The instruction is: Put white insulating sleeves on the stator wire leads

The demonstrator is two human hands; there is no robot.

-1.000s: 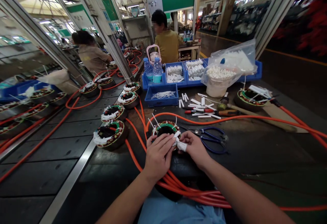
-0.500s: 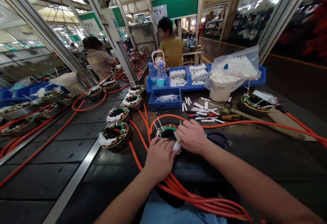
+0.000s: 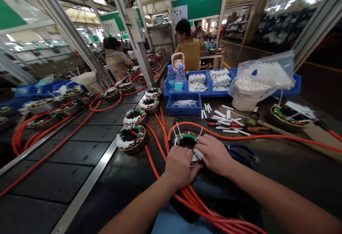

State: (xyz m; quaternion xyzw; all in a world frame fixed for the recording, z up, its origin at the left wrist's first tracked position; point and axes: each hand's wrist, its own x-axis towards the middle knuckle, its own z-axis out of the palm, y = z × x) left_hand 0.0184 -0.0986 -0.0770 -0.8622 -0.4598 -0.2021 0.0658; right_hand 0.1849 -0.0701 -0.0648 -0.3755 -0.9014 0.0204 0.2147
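Grip of the right hand (image 3: 215,154) is pinched on a white wrap (image 3: 198,153); the left hand (image 3: 179,165) hides its fingertips, so I cannot tell its grip. Both cover part of the round ring (image 3: 191,134), mid-frame.

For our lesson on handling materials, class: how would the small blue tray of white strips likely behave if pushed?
The small blue tray would probably slide rather than tip, being broad and low. It looks light, holding only thin white strips. These might shift if it tilts, since they lie loose.
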